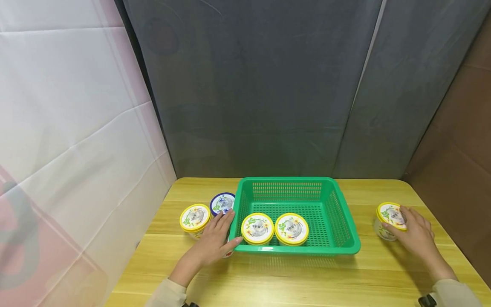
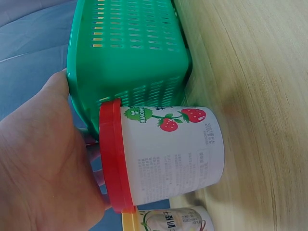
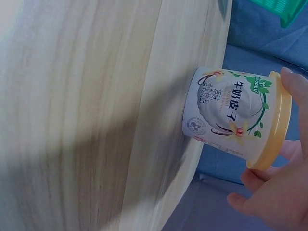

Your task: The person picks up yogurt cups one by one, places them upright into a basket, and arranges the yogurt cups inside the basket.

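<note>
Slip risk: right hand (image 1: pixel 415 234) fingers clamped on yellow-lidded tub (image 3: pixel 231 113), lid only. Left hand (image 1: pixel 212 243) fingers extended, thumb apart on green basket (image 1: pixel 322 250); sideways shove could topple red-lidded tub (image 2: pixel 168 156).

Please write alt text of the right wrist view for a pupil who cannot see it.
A right hand grips the yellow lid of a white printed tub. A wooden table fills the left, and the corner of a green basket shows at top right.
</note>
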Action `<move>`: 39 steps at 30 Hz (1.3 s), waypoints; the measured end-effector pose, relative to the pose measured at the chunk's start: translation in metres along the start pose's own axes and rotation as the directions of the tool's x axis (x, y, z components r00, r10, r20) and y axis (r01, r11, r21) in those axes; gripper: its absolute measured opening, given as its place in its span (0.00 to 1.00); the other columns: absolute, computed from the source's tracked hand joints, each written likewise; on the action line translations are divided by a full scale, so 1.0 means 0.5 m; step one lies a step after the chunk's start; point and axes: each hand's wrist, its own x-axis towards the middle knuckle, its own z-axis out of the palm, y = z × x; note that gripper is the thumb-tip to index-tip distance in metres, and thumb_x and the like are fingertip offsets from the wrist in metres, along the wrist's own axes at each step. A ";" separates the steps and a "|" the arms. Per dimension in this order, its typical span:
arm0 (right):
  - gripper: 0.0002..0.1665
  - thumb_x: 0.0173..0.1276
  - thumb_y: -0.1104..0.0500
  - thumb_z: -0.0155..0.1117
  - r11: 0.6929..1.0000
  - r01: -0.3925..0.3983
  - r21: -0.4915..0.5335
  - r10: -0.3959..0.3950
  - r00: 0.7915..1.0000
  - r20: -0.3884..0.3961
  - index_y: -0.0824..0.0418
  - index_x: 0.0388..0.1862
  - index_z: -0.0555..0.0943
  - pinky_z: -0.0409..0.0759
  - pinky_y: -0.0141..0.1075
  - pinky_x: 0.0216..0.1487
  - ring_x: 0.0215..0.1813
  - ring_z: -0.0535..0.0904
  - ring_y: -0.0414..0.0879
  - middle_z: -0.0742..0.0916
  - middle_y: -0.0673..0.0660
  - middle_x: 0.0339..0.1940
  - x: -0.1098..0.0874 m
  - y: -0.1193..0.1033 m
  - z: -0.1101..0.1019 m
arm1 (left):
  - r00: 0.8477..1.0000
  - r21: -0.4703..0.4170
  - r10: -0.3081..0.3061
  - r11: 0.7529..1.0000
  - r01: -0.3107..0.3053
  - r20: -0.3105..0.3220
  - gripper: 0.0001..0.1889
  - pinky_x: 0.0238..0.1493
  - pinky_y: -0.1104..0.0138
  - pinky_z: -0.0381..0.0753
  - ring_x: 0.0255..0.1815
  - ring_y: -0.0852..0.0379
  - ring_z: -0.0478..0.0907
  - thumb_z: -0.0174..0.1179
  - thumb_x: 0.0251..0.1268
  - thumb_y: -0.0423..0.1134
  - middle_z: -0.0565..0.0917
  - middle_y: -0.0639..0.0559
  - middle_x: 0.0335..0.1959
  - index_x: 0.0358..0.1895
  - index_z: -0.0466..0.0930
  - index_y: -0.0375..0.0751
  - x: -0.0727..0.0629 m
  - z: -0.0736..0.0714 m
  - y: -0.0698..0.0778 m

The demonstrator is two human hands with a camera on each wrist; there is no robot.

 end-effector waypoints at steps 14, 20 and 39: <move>0.55 0.68 0.40 0.64 1.000 -0.006 0.015 0.006 0.999 -0.035 0.74 0.76 0.53 0.54 0.73 0.55 0.65 0.53 0.85 0.61 0.84 0.69 -0.001 -0.004 -0.003 | 1.000 0.004 0.002 1.000 -0.002 0.010 0.43 0.79 0.39 0.46 0.83 0.37 0.43 0.46 0.74 0.63 0.49 0.47 0.83 0.81 0.43 0.42 -0.001 0.000 -0.001; 0.55 0.67 0.39 0.64 1.000 0.003 0.012 -0.003 0.999 -0.042 0.72 0.77 0.53 0.56 0.72 0.53 0.64 0.55 0.84 0.62 0.84 0.69 0.003 -0.012 -0.006 | 1.000 0.009 0.000 1.000 0.000 0.008 0.43 0.79 0.39 0.46 0.83 0.37 0.44 0.45 0.74 0.63 0.49 0.47 0.83 0.81 0.43 0.42 0.000 0.002 -0.003; 0.55 0.66 0.41 0.66 0.993 0.074 0.089 -0.067 0.994 -0.086 0.67 0.79 0.52 0.55 0.71 0.58 0.69 0.56 0.78 0.63 0.79 0.73 0.025 -0.107 -0.050 | 1.000 0.015 0.002 1.000 -0.002 0.002 0.43 0.79 0.39 0.46 0.83 0.37 0.44 0.46 0.74 0.63 0.50 0.46 0.82 0.81 0.44 0.42 -0.001 0.000 -0.001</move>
